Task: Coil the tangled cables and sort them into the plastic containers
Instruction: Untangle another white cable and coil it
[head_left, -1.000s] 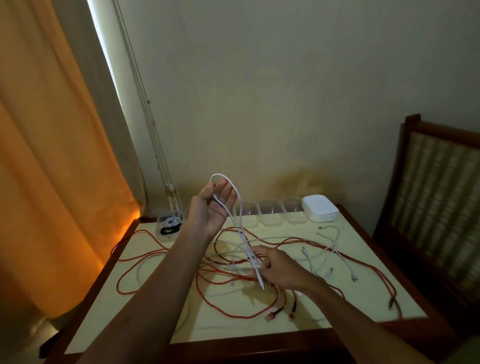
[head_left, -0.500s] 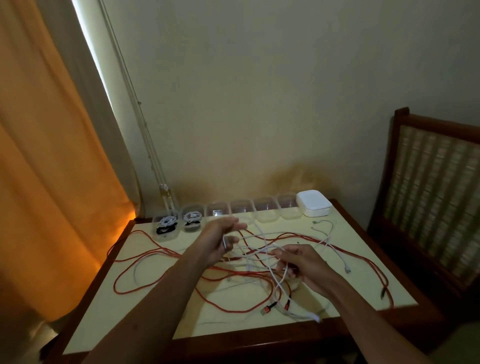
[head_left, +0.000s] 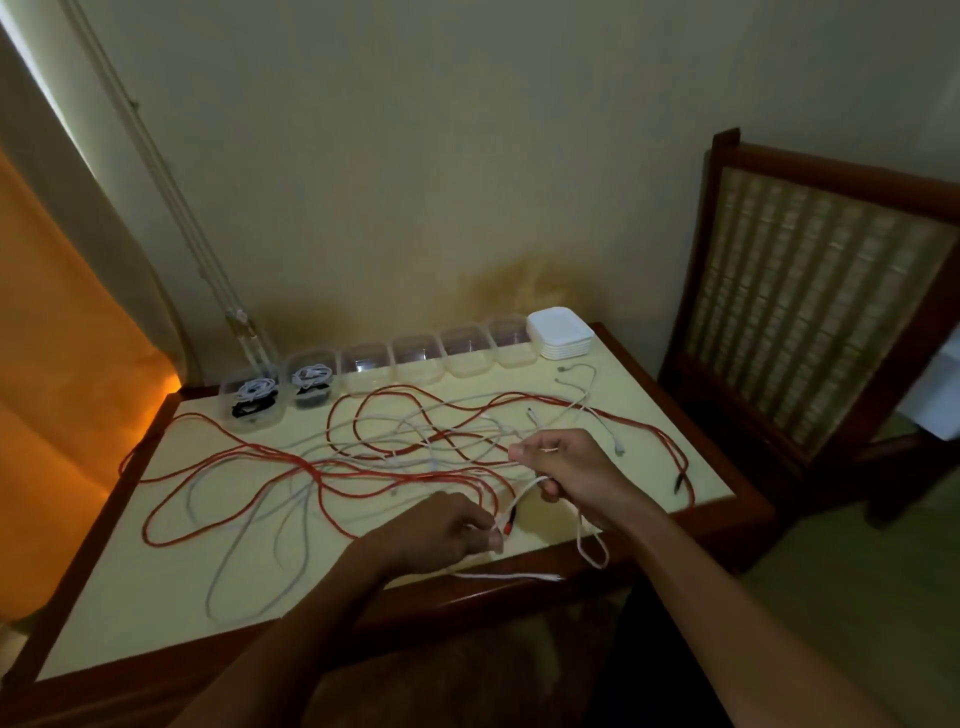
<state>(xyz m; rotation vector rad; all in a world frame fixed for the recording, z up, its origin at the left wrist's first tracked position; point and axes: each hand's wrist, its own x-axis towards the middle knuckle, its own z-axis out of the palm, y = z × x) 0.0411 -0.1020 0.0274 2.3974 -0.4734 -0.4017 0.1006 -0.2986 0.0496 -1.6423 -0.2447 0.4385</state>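
Note:
A tangle of red cables (head_left: 218, 457) and white cables (head_left: 244, 551) sprawls over the cream table top (head_left: 156, 587). My left hand (head_left: 441, 530) is near the front edge, fingers pinched on a white cable (head_left: 522, 496) beside red plug ends. My right hand (head_left: 571, 473) grips the same white cable, which loops down over the table edge. A row of clear plastic containers (head_left: 415, 358) lines the back edge; the two leftmost (head_left: 254, 402) hold coiled cables.
A stack of white lids (head_left: 561, 332) sits at the back right corner. A wooden chair (head_left: 810, 291) stands right of the table. An orange curtain (head_left: 62, 364) hangs on the left. The wall is right behind the containers.
My left hand dropped from head height down to the table's front edge. My right hand moved right and back. The white cable now hangs over the front edge.

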